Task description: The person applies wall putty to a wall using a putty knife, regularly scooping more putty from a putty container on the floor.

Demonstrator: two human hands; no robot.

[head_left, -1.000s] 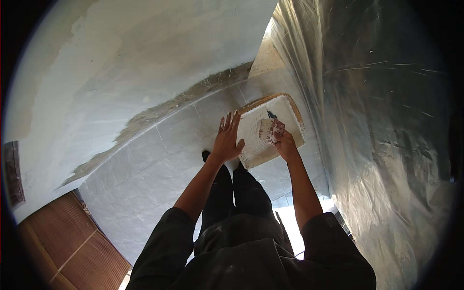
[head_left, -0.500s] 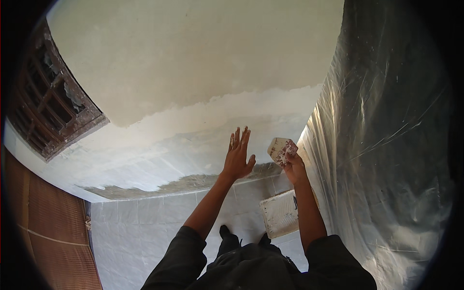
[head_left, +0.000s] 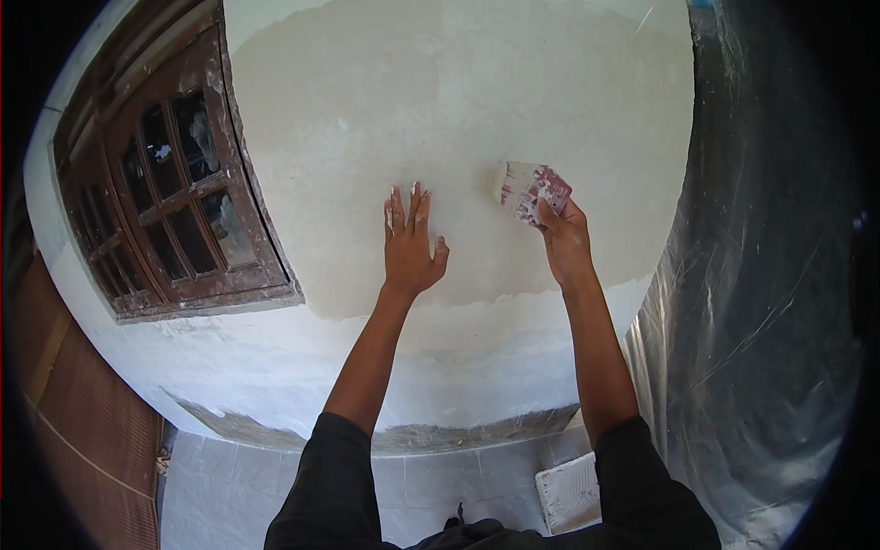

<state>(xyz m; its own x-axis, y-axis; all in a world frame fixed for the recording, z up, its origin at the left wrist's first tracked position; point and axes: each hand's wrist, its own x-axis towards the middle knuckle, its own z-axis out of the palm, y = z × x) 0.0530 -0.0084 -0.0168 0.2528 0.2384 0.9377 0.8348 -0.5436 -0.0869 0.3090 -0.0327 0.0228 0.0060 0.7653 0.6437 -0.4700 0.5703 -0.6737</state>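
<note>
over by the wall there, the right hand grips the scraper, best drawn at a low angle with even pressure, the left hand spread and empty

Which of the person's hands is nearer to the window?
Left. The left hand is right of the window; the right hand, gripping the scraper, is farther right.

The far side is taken up by the wall, with the window set in it at left. The left hand is held before the wall; to its right, the scraper is held in the right hand. The right side is bounded by the plastic sheet, the near left by a panel. At near right, by the floor, the tray is partly covered by the right sleeve.
</note>
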